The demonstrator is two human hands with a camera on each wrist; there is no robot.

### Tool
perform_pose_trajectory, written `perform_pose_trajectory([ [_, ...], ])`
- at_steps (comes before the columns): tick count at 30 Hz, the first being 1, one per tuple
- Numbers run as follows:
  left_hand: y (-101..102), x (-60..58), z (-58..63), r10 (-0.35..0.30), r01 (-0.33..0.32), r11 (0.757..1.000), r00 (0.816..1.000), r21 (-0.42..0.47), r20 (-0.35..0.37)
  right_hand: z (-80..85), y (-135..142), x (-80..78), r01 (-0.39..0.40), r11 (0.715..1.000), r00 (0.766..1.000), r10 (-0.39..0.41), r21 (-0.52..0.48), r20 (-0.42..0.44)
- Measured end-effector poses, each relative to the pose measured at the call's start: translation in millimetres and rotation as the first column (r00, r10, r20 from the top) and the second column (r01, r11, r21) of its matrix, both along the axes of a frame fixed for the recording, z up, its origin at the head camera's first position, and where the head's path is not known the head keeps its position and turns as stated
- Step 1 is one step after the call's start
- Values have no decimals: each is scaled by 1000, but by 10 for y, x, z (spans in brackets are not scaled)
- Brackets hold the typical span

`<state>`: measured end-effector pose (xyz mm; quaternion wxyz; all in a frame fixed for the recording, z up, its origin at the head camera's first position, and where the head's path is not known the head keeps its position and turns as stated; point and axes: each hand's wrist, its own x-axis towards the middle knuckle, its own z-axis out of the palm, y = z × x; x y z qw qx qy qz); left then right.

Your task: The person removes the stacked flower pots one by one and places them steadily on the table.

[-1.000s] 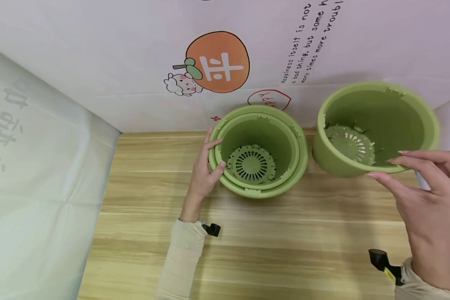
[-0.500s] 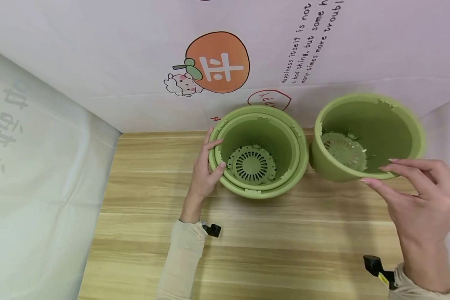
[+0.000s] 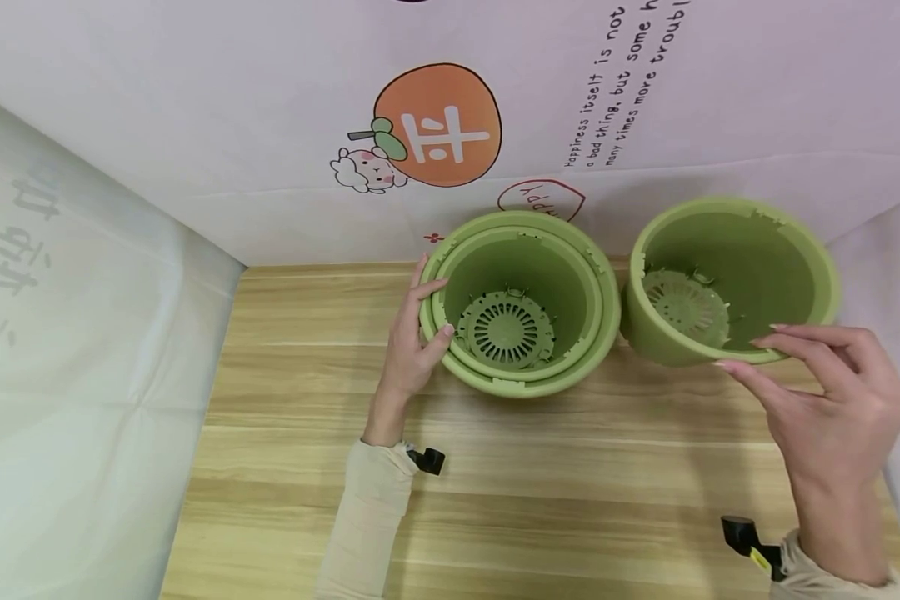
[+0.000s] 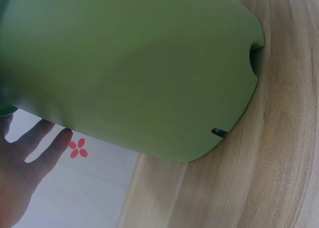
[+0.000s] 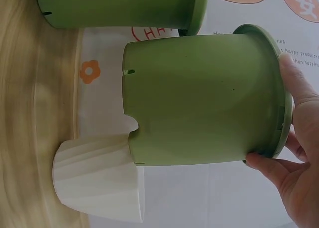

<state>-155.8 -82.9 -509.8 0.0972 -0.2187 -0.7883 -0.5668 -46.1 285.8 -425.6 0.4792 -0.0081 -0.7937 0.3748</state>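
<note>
A green plastic flowerpot (image 3: 610,304) stands on the table with a second green pot (image 3: 525,262) nested inside it, slotted base visible. My left hand (image 3: 412,350) grips the left side of their rims, thumb over the edge and fingers along the outer wall. To the right, another green flowerpot (image 3: 780,258) hangs tilted above the table. My right hand (image 3: 832,400) pinches its near rim, thumb outside and fingertips inside. In the right wrist view, its notched base (image 5: 132,113) is level with the rim of a white ridged pot (image 5: 99,178), overlapping it.
The wood-grain table (image 3: 570,500) meets a printed white backdrop (image 3: 270,167) right behind the pots. Pale sheeting (image 3: 67,375) borders the left side. The white pot is hidden from the head view.
My right hand has moved the single green pot leftward and lower, closer to the nested pots. The left hand and the nested pots have stayed in place.
</note>
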Motion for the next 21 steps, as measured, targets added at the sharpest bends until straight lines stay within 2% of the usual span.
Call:
perform_pose_trajectory([
  [7,9,9,-6,9,-9,1000,1000,-7,2,-45,29,47,18,999,1000,-19,26,18],
  [21,16,8,-3,11,-11,1000,1000,0,13,-118,21,129,0,1000,1000,0,23,15],
])
